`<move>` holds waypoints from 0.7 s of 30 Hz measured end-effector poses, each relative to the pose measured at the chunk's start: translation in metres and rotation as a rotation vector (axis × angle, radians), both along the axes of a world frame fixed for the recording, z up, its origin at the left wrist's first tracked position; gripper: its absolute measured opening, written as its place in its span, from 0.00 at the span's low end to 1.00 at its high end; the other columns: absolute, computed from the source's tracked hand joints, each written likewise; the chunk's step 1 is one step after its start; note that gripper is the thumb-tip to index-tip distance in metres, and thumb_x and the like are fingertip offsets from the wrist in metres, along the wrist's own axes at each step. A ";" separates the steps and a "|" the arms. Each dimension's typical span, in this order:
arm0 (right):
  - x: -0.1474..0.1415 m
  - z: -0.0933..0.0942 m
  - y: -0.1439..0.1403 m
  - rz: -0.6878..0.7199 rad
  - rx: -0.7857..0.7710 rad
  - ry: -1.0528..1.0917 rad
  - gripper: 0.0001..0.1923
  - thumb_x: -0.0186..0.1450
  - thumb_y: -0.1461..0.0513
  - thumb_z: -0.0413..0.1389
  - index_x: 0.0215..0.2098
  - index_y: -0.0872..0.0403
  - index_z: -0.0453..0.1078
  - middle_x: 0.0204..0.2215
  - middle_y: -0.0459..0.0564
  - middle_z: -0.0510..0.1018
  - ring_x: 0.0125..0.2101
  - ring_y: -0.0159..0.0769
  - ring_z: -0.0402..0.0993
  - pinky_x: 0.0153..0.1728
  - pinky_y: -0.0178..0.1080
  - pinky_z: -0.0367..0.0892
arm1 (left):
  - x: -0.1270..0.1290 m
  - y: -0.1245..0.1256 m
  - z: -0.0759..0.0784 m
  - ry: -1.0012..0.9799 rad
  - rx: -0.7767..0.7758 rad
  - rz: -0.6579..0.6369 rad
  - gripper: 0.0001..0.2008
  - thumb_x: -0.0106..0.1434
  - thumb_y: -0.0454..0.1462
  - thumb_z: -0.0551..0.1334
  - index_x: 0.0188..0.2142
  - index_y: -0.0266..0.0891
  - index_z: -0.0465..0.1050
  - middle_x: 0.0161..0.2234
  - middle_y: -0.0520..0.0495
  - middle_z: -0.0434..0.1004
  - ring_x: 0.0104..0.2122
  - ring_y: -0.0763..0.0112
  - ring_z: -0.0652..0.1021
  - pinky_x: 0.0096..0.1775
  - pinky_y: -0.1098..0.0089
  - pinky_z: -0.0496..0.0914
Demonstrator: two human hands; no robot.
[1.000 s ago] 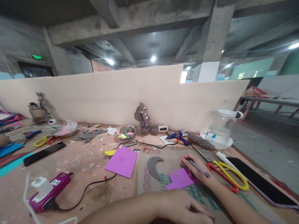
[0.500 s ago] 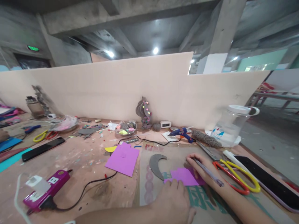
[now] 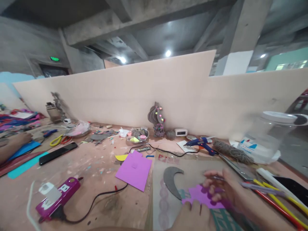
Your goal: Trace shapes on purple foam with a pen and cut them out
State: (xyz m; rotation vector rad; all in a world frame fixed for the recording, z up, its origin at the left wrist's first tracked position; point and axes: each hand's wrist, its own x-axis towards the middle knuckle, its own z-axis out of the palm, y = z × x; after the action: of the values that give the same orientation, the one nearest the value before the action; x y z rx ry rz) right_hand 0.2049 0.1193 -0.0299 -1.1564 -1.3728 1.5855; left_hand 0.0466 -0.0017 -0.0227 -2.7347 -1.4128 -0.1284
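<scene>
A small purple foam piece lies on a printed cardboard mat near the table's front edge. My left hand rests on its near edge and pins it down. My right hand hovers over the far side of the piece, fingers curled, gripping a grey-purple pen that points right. The hand is blurred. A grey crescent cut-out lies just left of the piece.
A larger purple sheet, a magenta glue gun with its black cord, a blue glue gun, red-and-yellow scissors, a clear jar, twine and a black phone crowd the table. Another person's hand shows far left.
My left hand has come forward onto the purple piece. My right hand with the pen has drawn in over it. The view has shifted, so everything sits further right.
</scene>
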 end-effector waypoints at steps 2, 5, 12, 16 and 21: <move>-0.007 0.004 -0.009 0.028 -0.094 0.089 0.31 0.60 0.35 0.49 0.36 0.52 0.71 0.27 0.57 0.78 0.26 0.43 0.75 0.29 0.46 0.71 | -0.001 -0.008 0.002 -0.005 0.016 -0.018 0.23 0.64 0.48 0.59 0.40 0.26 0.76 0.33 0.37 0.77 0.31 0.61 0.75 0.28 0.64 0.67; -0.011 0.011 -0.020 0.015 0.009 0.187 0.26 0.58 0.39 0.58 0.36 0.52 0.69 0.27 0.50 0.75 0.26 0.37 0.71 0.29 0.40 0.68 | -0.003 -0.024 0.003 -0.017 0.160 -0.021 0.13 0.67 0.40 0.58 0.40 0.30 0.76 0.34 0.39 0.76 0.33 0.63 0.73 0.33 0.64 0.68; -0.005 0.015 -0.036 0.153 -0.022 0.224 0.14 0.64 0.49 0.57 0.35 0.50 0.66 0.13 0.36 0.59 0.20 0.35 0.70 0.31 0.41 0.69 | -0.010 -0.032 0.005 -0.031 0.223 0.002 0.15 0.68 0.39 0.57 0.46 0.29 0.76 0.40 0.37 0.78 0.38 0.59 0.75 0.37 0.61 0.72; -0.007 0.016 -0.044 0.239 -0.016 0.248 0.18 0.66 0.47 0.55 0.44 0.50 0.70 0.40 0.51 0.79 0.45 0.42 0.76 0.52 0.49 0.66 | -0.010 -0.030 0.005 -0.033 0.243 -0.019 0.16 0.68 0.39 0.56 0.48 0.29 0.76 0.43 0.37 0.79 0.40 0.57 0.77 0.39 0.61 0.73; -0.015 0.019 -0.048 0.152 -0.028 0.275 0.23 0.64 0.43 0.54 0.50 0.47 0.69 0.57 0.55 0.71 0.56 0.47 0.68 0.56 0.52 0.63 | -0.011 -0.026 0.001 -0.069 0.313 -0.030 0.18 0.66 0.41 0.59 0.47 0.29 0.77 0.42 0.37 0.81 0.40 0.57 0.78 0.39 0.63 0.74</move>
State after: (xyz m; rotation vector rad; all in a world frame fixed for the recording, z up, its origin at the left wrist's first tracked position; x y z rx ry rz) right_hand 0.1899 0.0708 -0.0108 -0.8277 -1.2826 1.8009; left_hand 0.0357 -0.0280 -0.0214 -2.5154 -1.2444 -0.4124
